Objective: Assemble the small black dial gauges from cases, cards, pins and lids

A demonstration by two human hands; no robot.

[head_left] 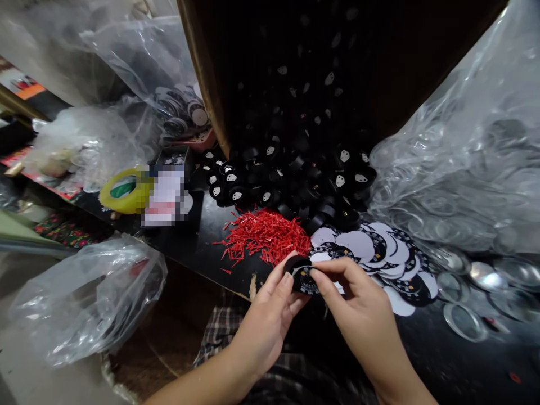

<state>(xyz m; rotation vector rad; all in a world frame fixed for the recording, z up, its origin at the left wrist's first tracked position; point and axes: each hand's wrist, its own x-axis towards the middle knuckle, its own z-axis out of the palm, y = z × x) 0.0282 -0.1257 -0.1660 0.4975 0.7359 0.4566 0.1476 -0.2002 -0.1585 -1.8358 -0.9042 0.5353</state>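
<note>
My left hand (pixel 268 315) is closed around a black round case (pixel 291 263), its thumb along the near side. Between thumb and forefinger my right hand (pixel 358 301) pinches the edge of a black dial disc (pixel 305 280) with white markings. The disc lies tilted at the mouth of the case; whether it sits inside is hidden by my fingers. Just beyond the hands is a heap of small red pointers (pixel 268 233). To its right, loose dial discs (pixel 356 246) overlap, some with their white backs up.
Behind the pointers, many black cases (pixel 261 183) spill from a large dark box (pixel 206 73). Clear round covers (pixel 464 322) and plastic bags (pixel 459 169) stand right. At left are a yellow tape roll (pixel 110 194), a blurred-out item and a hanging plastic bag (pixel 90 298).
</note>
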